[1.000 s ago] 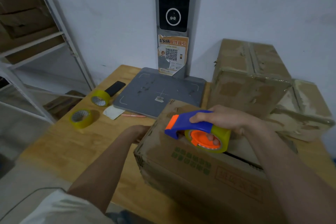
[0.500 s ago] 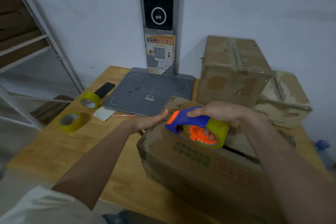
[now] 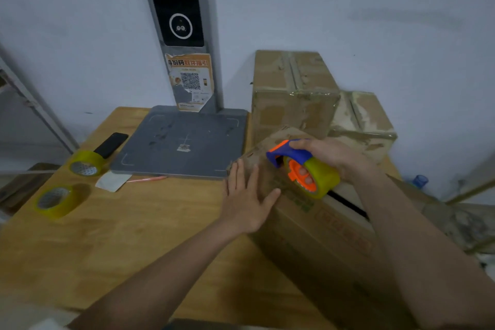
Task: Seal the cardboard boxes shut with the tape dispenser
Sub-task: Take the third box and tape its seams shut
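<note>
Cardboard box (image 3: 321,236) under work sits at the near right of the wooden bench (image 3: 128,236), turned corner-on to the person, probably so its top seam runs away from the body and the dispenser can be drawn along it. A dark slit shows where the top flaps have not yet met, so by my reading this seam is still unsealed. Behind it, against the wall, two more boxes are parked, the taller taped box (image 3: 292,94) and a lower taped box (image 3: 367,120) beside it; both carry tape along their seams, which suggests they are finished and set aside.

A grey weighing platform (image 3: 182,142) with its upright post occupies the bench's far middle.

The right hand (image 3: 332,154) curls over the blue-and-orange tape dispenser (image 3: 302,166), holding it on the box top near the far corner, likely the starting end for a strip. The left hand (image 3: 246,201) lies spread, flat-fingered, against the box's left face and edge, seemingly to steady it.

Two spare tape rolls, the nearer tape roll (image 3: 55,199) and farther tape roll (image 3: 87,162), lie at the left, within reach, beside a black phone (image 3: 111,144).
</note>
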